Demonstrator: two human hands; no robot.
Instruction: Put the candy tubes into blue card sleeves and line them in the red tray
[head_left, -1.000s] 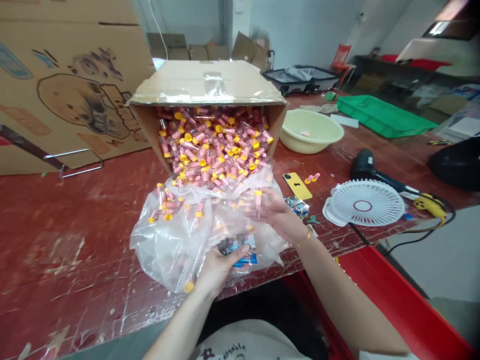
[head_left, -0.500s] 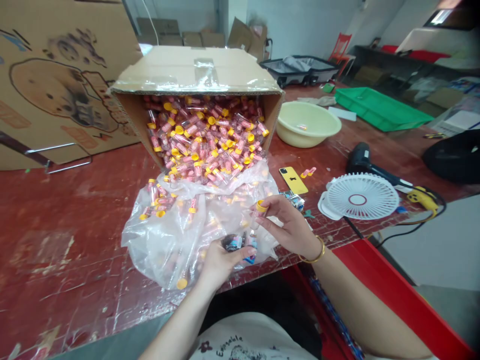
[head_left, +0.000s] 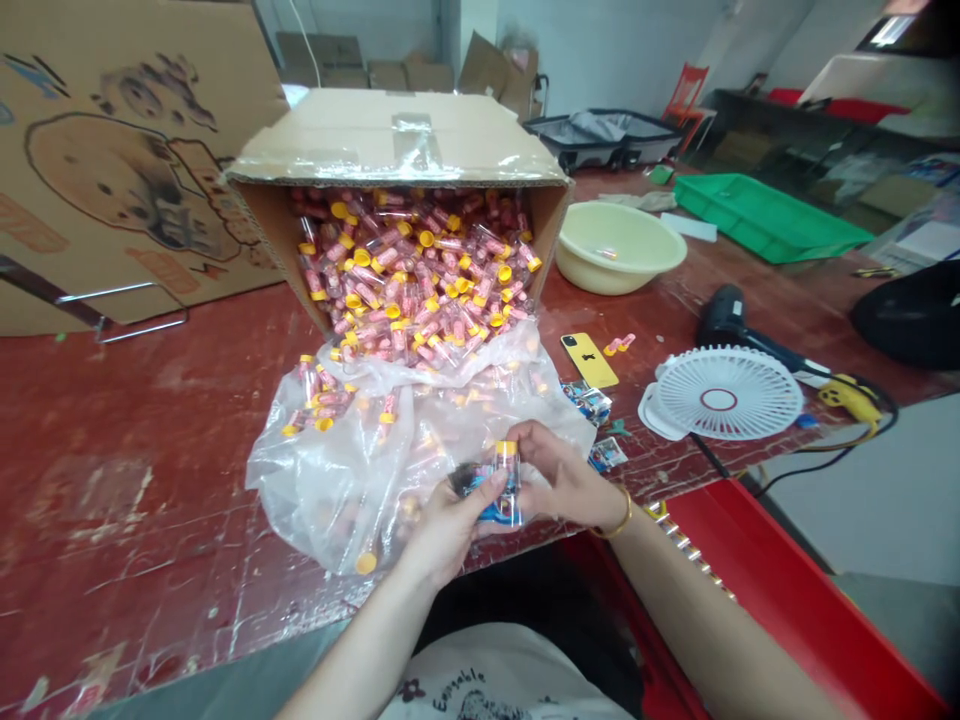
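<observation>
My left hand (head_left: 446, 515) is closed round a small bunch of clear plastic sleeves (head_left: 480, 483) with blue and dark print, its thumb pressed on the front. One small clear tube with a yellow cap (head_left: 507, 450) stands upright at the thumb, its lower part in or behind a printed sleeve; which of the two I cannot tell. Curled about the tube's right side is my right hand (head_left: 562, 482), fingers by the cap and thumb lower down. Beneath both hands spreads a translucent plastic bag (head_left: 337, 500) with several similar tubes on and under it.
A cardboard box (head_left: 337, 130) on its side is full of pink, yellow-capped tubes (head_left: 420, 280). To the right are a yellow phone (head_left: 589, 360), loose printed sleeves (head_left: 589, 400), a white fan (head_left: 720, 395), a heat gun (head_left: 724, 315), a cream basin (head_left: 619, 265) and a green tray (head_left: 765, 215).
My right hand has come down with the yellow-capped tube, from above the sleeves to beside my left thumb. My left hand has stayed nearly in place.
</observation>
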